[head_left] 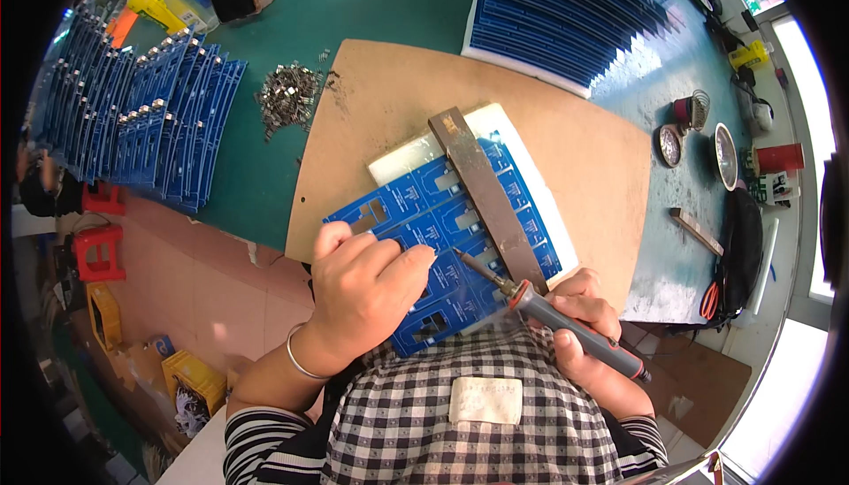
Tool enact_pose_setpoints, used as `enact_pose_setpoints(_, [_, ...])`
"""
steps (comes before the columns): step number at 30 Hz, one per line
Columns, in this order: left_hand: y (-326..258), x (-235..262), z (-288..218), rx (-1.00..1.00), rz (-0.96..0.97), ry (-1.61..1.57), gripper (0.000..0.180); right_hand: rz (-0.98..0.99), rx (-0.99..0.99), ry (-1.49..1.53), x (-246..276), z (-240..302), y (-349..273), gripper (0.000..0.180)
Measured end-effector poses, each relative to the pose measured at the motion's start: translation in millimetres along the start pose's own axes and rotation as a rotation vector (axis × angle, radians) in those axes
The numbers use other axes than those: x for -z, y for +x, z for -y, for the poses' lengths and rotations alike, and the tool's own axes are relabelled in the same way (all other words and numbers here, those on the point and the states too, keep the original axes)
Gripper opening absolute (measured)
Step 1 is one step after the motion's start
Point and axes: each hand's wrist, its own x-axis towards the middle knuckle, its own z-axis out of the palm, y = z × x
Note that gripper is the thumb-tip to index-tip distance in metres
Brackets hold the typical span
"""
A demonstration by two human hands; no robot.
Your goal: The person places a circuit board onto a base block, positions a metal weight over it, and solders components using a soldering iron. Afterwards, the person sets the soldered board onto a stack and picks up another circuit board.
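Note:
My right hand [585,306] grips a soldering iron [566,324] with a grey and red handle. Its tip reaches up and left over a blue circuit board panel [407,198] with rectangular cut-outs. On the near left part of the panel rests my left hand [367,290], its fingers curled and its thumb and forefinger pressed together close to the iron's tip; whatever they pinch is too small to make out. A dark metal bar [489,198] lies slantwise across the panel. Under the panel, a white foam pad [396,163] shows at the far and right edges.
Brown board [354,105] covers the green table. Blue panels stand in rows at the left [133,122] and far right [548,16]. A pile of small metal parts [289,94] lies beyond my left hand. Round dishes [669,145] and scissors [709,300] are at the right.

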Motion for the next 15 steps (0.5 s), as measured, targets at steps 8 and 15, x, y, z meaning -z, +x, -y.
enact_pose_setpoints(8, [-4.5,-6.7,-1.6,0.031,-0.035,-0.132,0.021,0.065,0.099,-0.089,-2.2,-1.8,10.1,0.027])
enact_pose_setpoints(15, [-4.8,-11.5,0.3,0.004,-0.008,-0.101,0.021,0.056,0.077,-0.068,-5.2,-1.6,12.3,0.026])
